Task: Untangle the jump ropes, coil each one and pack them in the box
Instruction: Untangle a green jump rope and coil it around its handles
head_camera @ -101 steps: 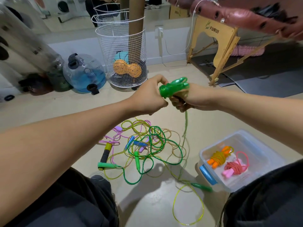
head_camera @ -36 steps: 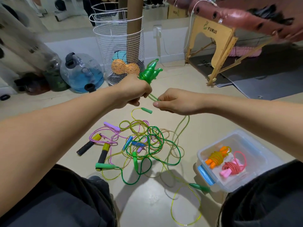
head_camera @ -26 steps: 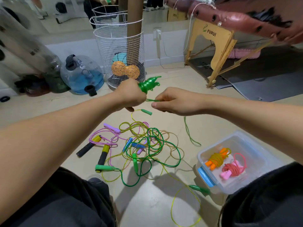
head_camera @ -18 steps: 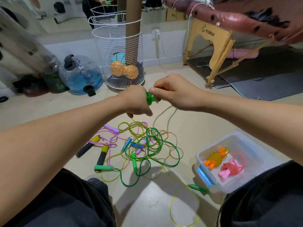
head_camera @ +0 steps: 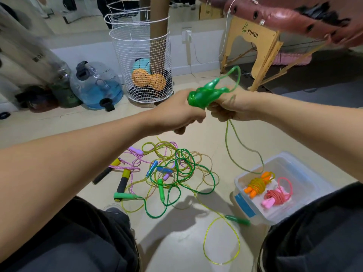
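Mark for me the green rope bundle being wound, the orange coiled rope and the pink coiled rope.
green rope bundle (head_camera: 204, 96), head view, on the wound middle between the hands.
orange coiled rope (head_camera: 257, 185), head view, on its yellow wrapped cord.
pink coiled rope (head_camera: 277, 198), head view, on its wrapped cord.

Fingers of both hands hidden behind the green bundle (head_camera: 204, 96). Far-left clutter (head_camera: 29, 55) blurred. Padded bench (head_camera: 294, 18) cut off top right. Basket (head_camera: 141, 63) contents unclear.
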